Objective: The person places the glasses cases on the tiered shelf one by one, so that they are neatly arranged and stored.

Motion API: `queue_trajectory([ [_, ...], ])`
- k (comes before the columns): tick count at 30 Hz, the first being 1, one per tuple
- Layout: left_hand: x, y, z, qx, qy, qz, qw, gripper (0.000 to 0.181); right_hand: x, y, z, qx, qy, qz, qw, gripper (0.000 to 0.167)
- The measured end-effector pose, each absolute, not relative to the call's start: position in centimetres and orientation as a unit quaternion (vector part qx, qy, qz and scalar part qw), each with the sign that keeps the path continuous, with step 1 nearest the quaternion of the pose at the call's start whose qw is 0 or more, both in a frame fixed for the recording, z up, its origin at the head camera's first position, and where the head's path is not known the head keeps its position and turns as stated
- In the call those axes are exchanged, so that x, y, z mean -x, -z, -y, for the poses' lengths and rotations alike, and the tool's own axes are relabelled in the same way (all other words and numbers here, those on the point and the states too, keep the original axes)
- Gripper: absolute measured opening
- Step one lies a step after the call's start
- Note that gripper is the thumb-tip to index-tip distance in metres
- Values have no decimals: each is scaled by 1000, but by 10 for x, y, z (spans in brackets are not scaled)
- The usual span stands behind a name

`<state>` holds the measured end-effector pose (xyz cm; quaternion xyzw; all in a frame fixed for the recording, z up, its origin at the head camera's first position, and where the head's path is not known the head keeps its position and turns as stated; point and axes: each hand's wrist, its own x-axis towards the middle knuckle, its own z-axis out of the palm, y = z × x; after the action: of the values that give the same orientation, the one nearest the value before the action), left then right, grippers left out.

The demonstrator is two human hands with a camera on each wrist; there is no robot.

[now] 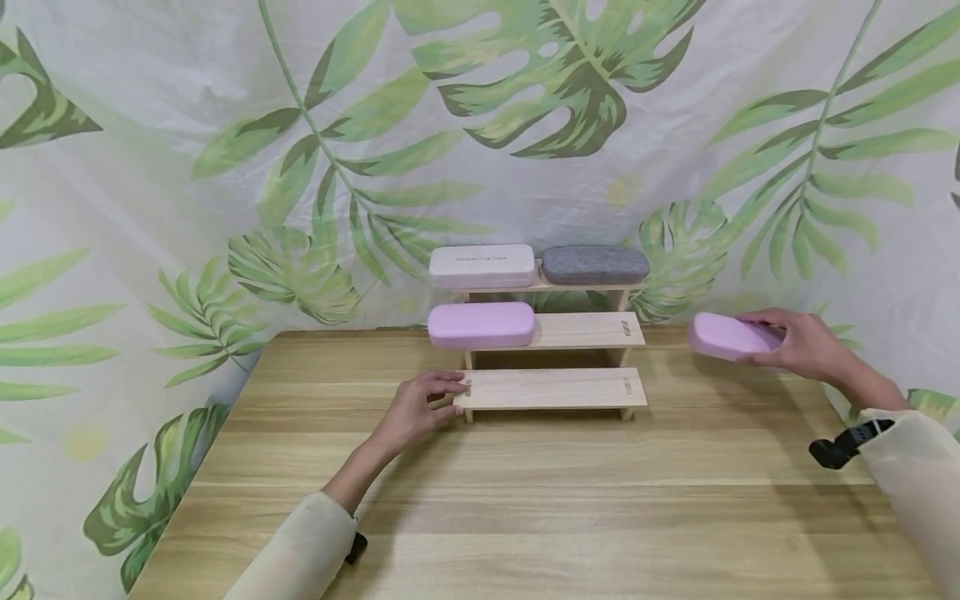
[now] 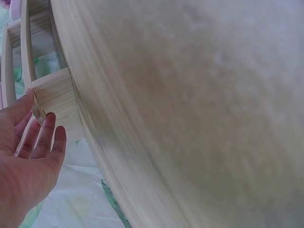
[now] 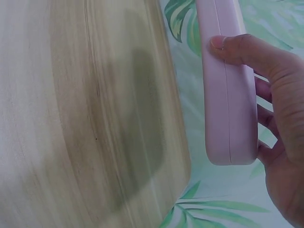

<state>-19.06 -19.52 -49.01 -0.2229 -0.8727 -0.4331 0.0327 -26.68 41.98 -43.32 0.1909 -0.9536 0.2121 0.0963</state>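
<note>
A small three-tier wooden rack (image 1: 551,389) stands at the back of the table. My left hand (image 1: 415,410) holds the left end of its lowest board, and in the left wrist view the thumb and fingers of that hand (image 2: 31,166) lie around the board's end. To the right of the rack, my right hand (image 1: 806,346) grips a lilac glasses case (image 1: 731,336) by one end. The right wrist view shows this closed case (image 3: 228,109) above the table, its seam running lengthwise. Another lilac glasses case (image 1: 482,325) lies on the middle tier's left half.
On the top tier sit a white glasses case (image 1: 482,267) with print at the left and a grey fabric glasses case (image 1: 596,264) at the right. Behind the wood-grain table (image 1: 540,500) hangs a leaf-patterned cloth (image 1: 375,83), close to the rack.
</note>
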Motion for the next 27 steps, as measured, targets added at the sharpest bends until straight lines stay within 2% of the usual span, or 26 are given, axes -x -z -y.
queue_trajectory([
  [27,189,491,195,222,431,874,37,35,264,407,-394,-233,-205,942,132,67],
])
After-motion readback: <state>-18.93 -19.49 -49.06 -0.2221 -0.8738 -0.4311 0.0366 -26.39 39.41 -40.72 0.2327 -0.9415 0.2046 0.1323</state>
